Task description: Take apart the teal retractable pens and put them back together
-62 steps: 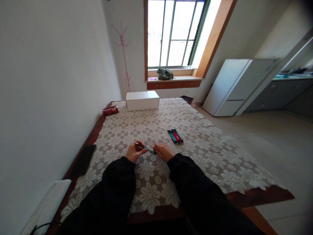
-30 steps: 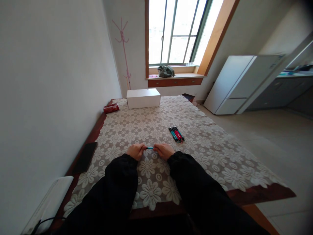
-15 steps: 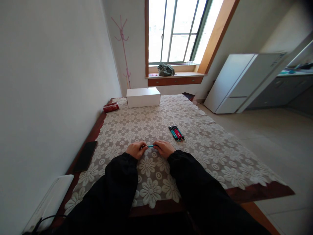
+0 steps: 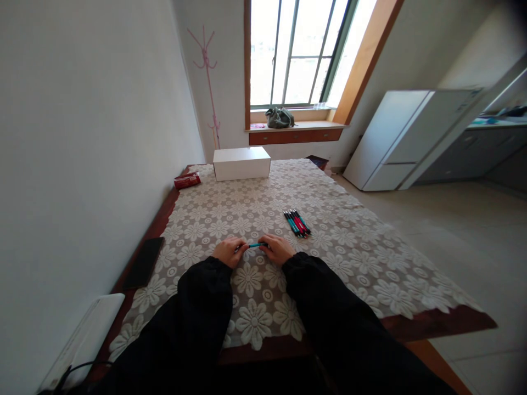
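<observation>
While my left hand [image 4: 230, 251] and right hand [image 4: 279, 249] pinched one pen [image 4: 256, 244], other pens [image 4: 297, 224] at two o'clock, I judged steady handling needed next.

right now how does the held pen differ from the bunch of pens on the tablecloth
The held pen is gripped by the left hand and right hand; the bunch of pens lies untouched on the tablecloth. The held pen runs left to right; the bunch of pens slants front to back. The held pen shows no red; the bunch of pens does. Both show teal.
</observation>
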Available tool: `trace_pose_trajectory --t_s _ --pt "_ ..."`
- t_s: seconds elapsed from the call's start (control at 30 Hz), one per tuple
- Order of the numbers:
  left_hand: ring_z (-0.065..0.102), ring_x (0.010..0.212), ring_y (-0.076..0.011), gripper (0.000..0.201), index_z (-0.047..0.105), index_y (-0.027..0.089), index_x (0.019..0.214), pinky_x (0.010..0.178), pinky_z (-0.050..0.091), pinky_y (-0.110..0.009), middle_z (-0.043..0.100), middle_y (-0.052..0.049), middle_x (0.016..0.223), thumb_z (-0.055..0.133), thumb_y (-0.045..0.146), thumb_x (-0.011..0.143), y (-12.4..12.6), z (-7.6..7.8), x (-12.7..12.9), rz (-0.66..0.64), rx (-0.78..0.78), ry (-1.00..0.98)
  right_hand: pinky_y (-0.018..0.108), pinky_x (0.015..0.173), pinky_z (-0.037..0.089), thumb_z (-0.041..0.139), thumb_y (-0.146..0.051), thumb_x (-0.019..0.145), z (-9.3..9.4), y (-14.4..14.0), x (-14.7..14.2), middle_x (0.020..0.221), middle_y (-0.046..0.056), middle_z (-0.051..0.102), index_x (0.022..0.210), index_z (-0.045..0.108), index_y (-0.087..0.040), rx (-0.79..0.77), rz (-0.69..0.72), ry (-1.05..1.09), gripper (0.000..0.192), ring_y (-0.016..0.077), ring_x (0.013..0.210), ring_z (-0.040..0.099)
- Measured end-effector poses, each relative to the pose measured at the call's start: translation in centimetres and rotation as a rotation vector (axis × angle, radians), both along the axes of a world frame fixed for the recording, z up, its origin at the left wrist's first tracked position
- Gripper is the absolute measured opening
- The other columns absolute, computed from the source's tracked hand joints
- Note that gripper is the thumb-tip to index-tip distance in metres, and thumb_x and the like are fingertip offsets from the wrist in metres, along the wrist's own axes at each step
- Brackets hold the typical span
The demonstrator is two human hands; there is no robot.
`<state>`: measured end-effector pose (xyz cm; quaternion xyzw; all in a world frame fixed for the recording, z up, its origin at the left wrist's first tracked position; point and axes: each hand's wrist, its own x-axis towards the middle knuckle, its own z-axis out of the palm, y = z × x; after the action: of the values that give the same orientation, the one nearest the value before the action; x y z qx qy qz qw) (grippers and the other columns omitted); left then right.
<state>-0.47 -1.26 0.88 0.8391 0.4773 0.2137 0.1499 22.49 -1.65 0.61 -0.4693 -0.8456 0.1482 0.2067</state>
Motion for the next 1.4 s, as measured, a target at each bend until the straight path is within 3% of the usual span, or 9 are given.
trace_pose_trajectory --t_s 0.1,0.27,0.37,0.57,0.73,0.87,1.17,1.27,1.4 --pt "0.061 0.093 -0.0207 0.027 0.068 0.022 0.09 0.081 0.046 -0.03 0.069 -0.005 0.091 0.049 0.041 0.093 0.0 0.05 0.01 -0.002 0.009 -0.011 0.028 0.083 0.042 0.057 -0.024 0.091 -0.08 0.07 0.05 0.103 0.006 0.066 0.105 0.064 -0.021 -0.003 -0.002 0.002 0.015 0.0181 0.096 0.06" --pt "0.061 0.087 -0.0191 0.025 0.065 0.023 0.103 0.081 0.046 -0.03 0.069 -0.003 0.094 0.064 0.037 0.083 -0.26 0.27 0.11 0.004 -0.033 -0.045 0.028 0.082 0.043 0.057 -0.024 0.091 -0.23 0.09 0.05 0.102 0.006 0.066 0.104 0.063 -0.02 0.003 0.003 0.002 0.016 0.0183 0.095 0.06" --pt "0.06 0.087 -0.0191 0.017 0.067 0.021 0.094 0.081 0.046 -0.03 0.068 -0.004 0.092 0.059 0.035 0.087 -0.23 0.27 0.12 0.005 -0.01 -0.018 0.028 0.083 0.043 0.058 -0.024 0.09 -0.26 0.1 0.02 0.102 0.006 0.067 0.105 0.063 -0.02 0.001 0.0 0.002 0.016 0.0185 0.095 0.061" --pt "0.06 0.091 -0.0198 0.034 0.067 0.021 0.085 0.081 0.045 -0.03 0.067 -0.005 0.088 0.042 0.039 0.097 -0.06 0.12 0.05 0.013 0.008 0.05 0.028 0.083 0.043 0.06 -0.022 0.089 -0.38 0.2 0.03 0.103 0.006 0.067 0.104 0.064 -0.021 0.002 -0.017 0.001 0.016 0.0183 0.096 0.061" --pt "0.061 0.091 -0.0199 0.028 0.064 0.023 0.106 0.08 0.047 -0.03 0.069 -0.003 0.096 0.065 0.039 0.083 -0.15 0.1 0.02 0.021 -0.034 -0.035 0.028 0.082 0.043 0.059 -0.024 0.09 -0.41 0.17 0.06 0.101 0.005 0.067 0.105 0.064 -0.021 0.003 -0.012 0.0 0.016 0.0185 0.094 0.061" --pt "0.06 0.091 -0.02 0.018 0.067 0.022 0.094 0.082 0.046 -0.031 0.068 -0.004 0.093 0.057 0.037 0.089 -0.14 0.15 0.02 0.012 -0.02 -0.014 0.028 0.083 0.043 0.059 -0.024 0.089 -0.44 0.26 0.08 0.103 0.006 0.067 0.105 0.064 -0.021 -0.003 -0.006 -0.001 0.016 0.0187 0.096 0.061" --pt "0.059 0.088 -0.0201 0.037 0.066 0.021 0.077 0.079 0.044 -0.03 0.067 -0.006 0.083 0.039 0.037 0.097 -0.1 0.2 0.11 0.016 -0.003 0.063 0.028 0.084 0.044 0.059 -0.022 0.089 -0.52 0.28 0.07 0.104 0.006 0.067 0.105 0.064 -0.021 0.003 0.0 0.011 0.017 0.0187 0.097 0.061" --pt "0.06 0.089 -0.0198 0.032 0.067 0.022 0.086 0.078 0.044 -0.029 0.068 -0.005 0.086 0.043 0.04 0.096 -0.24 0.29 0.15 0.031 -0.015 0.061 0.028 0.084 0.044 0.06 -0.023 0.089 -0.54 0.28 0.08 0.104 0.006 0.067 0.105 0.064 -0.022 0.003 -0.007 0.008 0.017 0.0185 0.096 0.061" --pt "0.062 0.088 -0.0198 0.027 0.064 0.024 0.105 0.078 0.046 -0.029 0.071 -0.002 0.092 0.064 0.041 0.084 -0.31 0.21 0.16 0.03 -0.036 -0.012 0.028 0.084 0.044 0.059 -0.025 0.09 -0.58 0.32 0.12 0.104 0.006 0.067 0.105 0.064 -0.022 -0.006 -0.012 0.001 0.017 0.0187 0.097 0.061"
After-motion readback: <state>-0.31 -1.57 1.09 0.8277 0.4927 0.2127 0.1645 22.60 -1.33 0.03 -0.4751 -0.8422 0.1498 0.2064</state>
